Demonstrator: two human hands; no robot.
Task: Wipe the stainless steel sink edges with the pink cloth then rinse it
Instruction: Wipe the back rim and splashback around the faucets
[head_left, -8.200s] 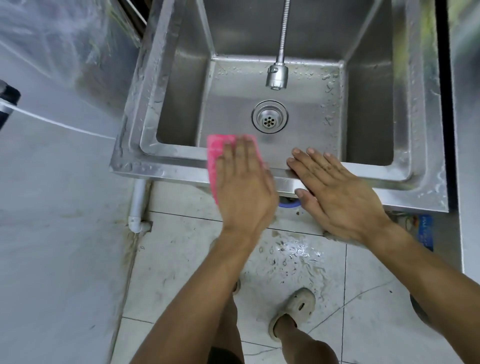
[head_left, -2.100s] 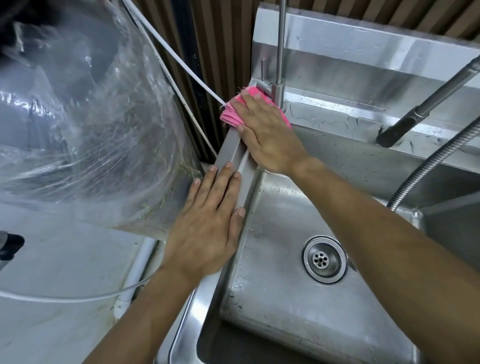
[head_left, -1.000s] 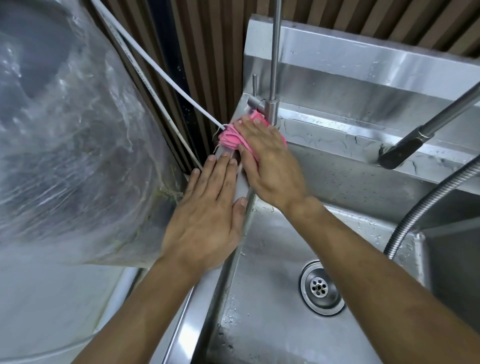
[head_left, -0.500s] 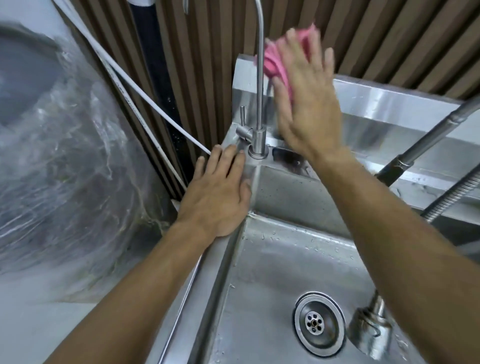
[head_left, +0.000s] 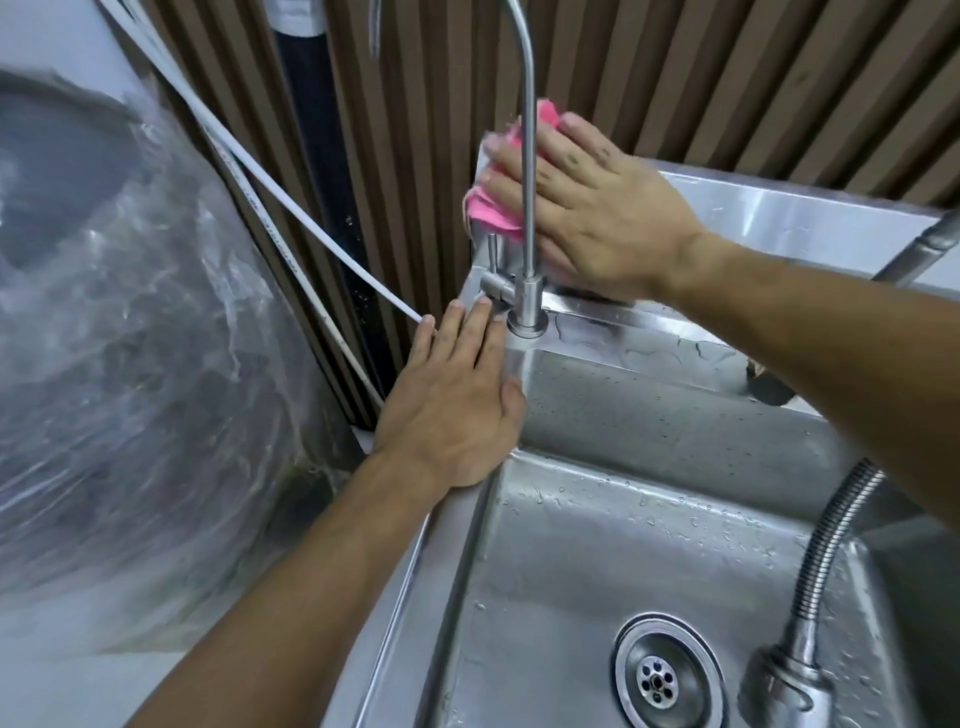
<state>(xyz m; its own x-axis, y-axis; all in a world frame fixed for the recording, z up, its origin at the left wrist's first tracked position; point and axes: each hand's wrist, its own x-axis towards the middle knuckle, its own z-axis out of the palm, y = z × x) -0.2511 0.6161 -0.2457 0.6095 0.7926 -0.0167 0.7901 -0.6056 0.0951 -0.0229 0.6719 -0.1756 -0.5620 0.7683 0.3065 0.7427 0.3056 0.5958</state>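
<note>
Far left of the thin tap (head_left: 527, 208), a bulging clear plastic sheet (head_left: 145, 364) fills the view, and a white cable (head_left: 291, 228) slants down towards the tap's base. Just left of that base, the left hand (head_left: 457, 405) lies flat with straight fingers on the sink (head_left: 649, 436) rim, holding nothing. Behind and just right of the tap's stem, the right hand (head_left: 597, 208) presses the pink cloth (head_left: 493, 208) with flat, spread fingers against the upright steel back panel, while the drain (head_left: 657, 675) and a coiled hose (head_left: 831, 535) sit lower right of the tap.
</note>
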